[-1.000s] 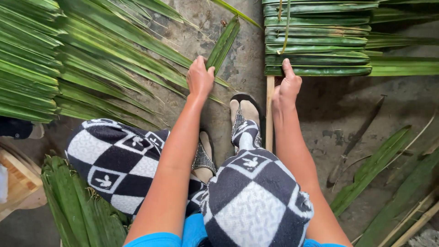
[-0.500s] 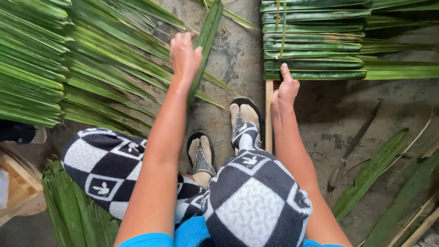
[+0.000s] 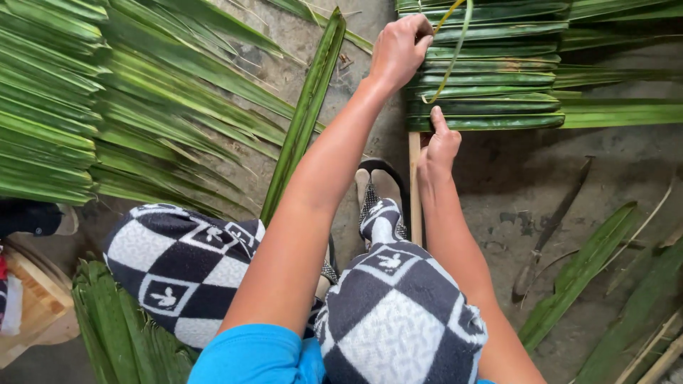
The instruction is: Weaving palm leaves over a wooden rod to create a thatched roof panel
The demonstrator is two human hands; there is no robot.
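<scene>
My left hand (image 3: 400, 50) reaches across to the top of a panel of folded green palm leaves (image 3: 498, 71) and pinches a thin green strip (image 3: 455, 50) that curls over the panel. My right hand (image 3: 441, 146) grips the top of a wooden stick (image 3: 414, 199) that runs under the panel, with its thumb pressed on the lowest folded leaf. A long folded leaf (image 3: 306, 114) lies loose, slanting from my left knee up to the top of the view.
A big pile of palm fronds (image 3: 107, 92) covers the left. A bundle of cut leaves (image 3: 121, 334) lies by my left leg. A long knife (image 3: 555, 220) and loose leaves (image 3: 583, 263) lie on the concrete at right. My sandalled foot (image 3: 384, 178) rests beside the stick.
My left hand let go of the long folded leaf and swung right to the panel, taking hold of the thin strip. The right hand stayed on the stick.
</scene>
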